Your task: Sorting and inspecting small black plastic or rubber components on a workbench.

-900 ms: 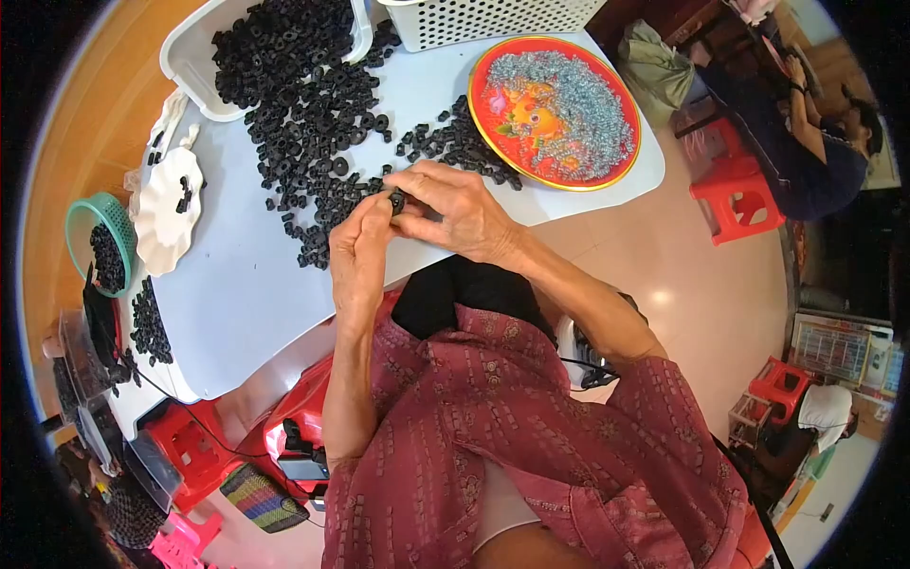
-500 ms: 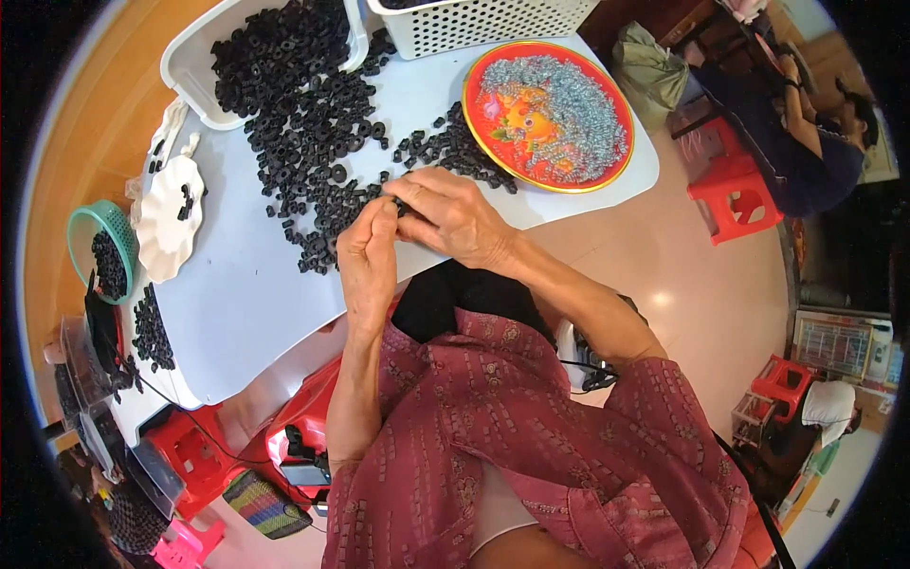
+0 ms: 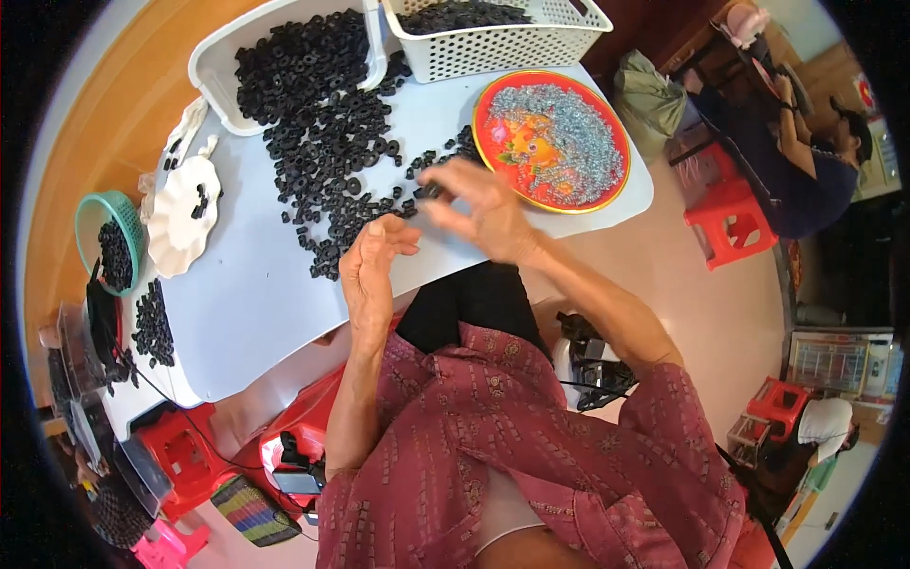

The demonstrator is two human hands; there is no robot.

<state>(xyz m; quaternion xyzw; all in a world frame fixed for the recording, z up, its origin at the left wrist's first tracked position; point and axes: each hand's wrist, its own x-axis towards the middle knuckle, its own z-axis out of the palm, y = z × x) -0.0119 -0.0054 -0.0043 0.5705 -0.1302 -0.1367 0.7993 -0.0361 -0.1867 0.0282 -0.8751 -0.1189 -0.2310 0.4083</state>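
Observation:
My right hand is raised over the table's near edge, its fingers slightly blurred, with a small black part between thumb and fingers. To its left is my left hand, fingers loosely bent and parted from the thumb, with nothing visible in them. The two hands are apart. Just beyond them spreads a pile of small black ring-like parts. At the right, a red round tray with a yellow rim carries many small, shiny, clear-bluish pieces.
A white tub of black parts and a white perforated basket stand at the back. Left are a scalloped white dish and a green basket. Red stools and a seated person are at the right.
My hands have separated from a shared pinch. The right has moved right and lifted with the black part, while the left has loosened its fingers. The view has shifted slightly.

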